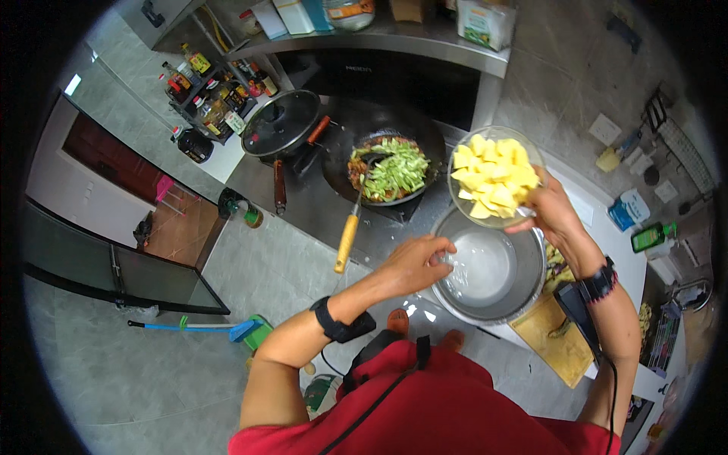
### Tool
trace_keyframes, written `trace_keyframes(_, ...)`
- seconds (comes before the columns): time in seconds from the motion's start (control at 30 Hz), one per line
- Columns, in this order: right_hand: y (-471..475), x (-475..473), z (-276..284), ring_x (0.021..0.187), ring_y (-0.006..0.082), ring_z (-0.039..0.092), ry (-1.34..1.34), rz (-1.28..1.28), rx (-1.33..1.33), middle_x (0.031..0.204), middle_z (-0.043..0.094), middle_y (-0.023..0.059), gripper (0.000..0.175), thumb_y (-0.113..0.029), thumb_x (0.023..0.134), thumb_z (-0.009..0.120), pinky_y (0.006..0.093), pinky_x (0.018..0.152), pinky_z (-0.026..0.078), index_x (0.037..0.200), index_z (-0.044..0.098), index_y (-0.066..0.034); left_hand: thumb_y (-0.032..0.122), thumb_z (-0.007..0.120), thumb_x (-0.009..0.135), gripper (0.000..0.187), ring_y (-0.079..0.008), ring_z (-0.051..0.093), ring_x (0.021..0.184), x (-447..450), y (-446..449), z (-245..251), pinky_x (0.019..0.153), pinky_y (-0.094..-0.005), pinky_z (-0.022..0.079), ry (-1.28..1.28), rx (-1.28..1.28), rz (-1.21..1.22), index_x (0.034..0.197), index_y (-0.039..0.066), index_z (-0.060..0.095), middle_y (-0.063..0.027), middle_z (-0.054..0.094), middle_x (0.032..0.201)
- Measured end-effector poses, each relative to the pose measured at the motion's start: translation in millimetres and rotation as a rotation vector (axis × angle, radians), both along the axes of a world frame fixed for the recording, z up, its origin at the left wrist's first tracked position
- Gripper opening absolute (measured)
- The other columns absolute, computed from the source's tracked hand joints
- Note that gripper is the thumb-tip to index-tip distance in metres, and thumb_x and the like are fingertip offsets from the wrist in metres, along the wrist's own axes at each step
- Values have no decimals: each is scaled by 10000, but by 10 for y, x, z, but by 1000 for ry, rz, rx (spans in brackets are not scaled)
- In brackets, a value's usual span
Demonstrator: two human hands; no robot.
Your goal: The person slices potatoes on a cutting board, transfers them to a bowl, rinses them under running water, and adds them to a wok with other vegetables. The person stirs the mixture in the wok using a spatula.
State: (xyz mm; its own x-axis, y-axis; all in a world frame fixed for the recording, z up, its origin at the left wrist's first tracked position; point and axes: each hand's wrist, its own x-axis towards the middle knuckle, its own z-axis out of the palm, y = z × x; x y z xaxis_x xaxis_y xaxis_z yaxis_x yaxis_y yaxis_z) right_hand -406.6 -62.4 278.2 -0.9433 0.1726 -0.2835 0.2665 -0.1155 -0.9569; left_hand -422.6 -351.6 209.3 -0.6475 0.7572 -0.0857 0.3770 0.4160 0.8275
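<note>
My right hand (549, 207) grips the rim of a clear glass bowl (493, 224) filled with cut yellow potato chunks (495, 170), held above a large steel pot (537, 284) with whitish liquid in it. At the pot's left rim is my left hand (418, 264), fingers curled; whether something is between them is unclear. Left of the bowl, a dark wok (335, 176) on the stove holds sliced green vegetable (398, 170) over browned food. A spatula with a yellow handle (347, 242) rests in the wok.
A lidded pan (281, 122) with wooden handles stands at the stove's left, near a rack of sauce bottles (213, 102). Below the steel pot lies a wooden cutting board (554, 341). A steel shelf (387, 42) overhangs the stove. Green bottles stand on the right counter and at the stove's left corner.
</note>
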Motion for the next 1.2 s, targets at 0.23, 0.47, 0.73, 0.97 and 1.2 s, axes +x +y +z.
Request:
trace_keyframes(0.23,-739,-1651,-366,1185,494,639,211,25,984,1386,558,358,745,35,879,536,517,883,597,1586,309,-28,216,721,933,353,-267,692,952,-169,-480,-190,777,-372,566,12,32,33,1263,106,662,-137,647,1132)
trace_keyframes(0.47,-1018,-2154,-436,1245,494,533,616,11,1401,1379,472,285,851,105,808,627,517,1038,504,1579,301,-47,269,679,926,378,-315,673,1003,-181,-564,-578,869,-452,533,-89,103,178,1269,115,640,-128,642,1120)
trace_keyframes(0.73,-620,-2082,-458,1254,473,593,133,-112,369,1381,561,310,725,83,866,430,533,765,671,1571,278,16,309,749,911,519,-286,710,935,-81,-503,-1168,833,-416,570,-265,-8,346,1330,57,576,-161,658,1126)
trace_keyframes(0.97,185,-572,-109,1129,370,612,15,-199,-30,1398,439,284,711,58,933,462,563,702,701,1601,223,23,219,742,983,212,-171,701,933,77,-109,-1410,832,-382,659,-1011,293,498,1088,52,662,-56,678,1028)
trace_keyframes(1.2,1204,1237,-92,1158,377,677,-2,-489,-75,1367,516,300,793,105,826,419,577,769,691,1592,233,23,41,722,895,216,-145,732,756,128,205,-1332,595,-254,625,-960,250,609,1109,29,704,-72,743,969)
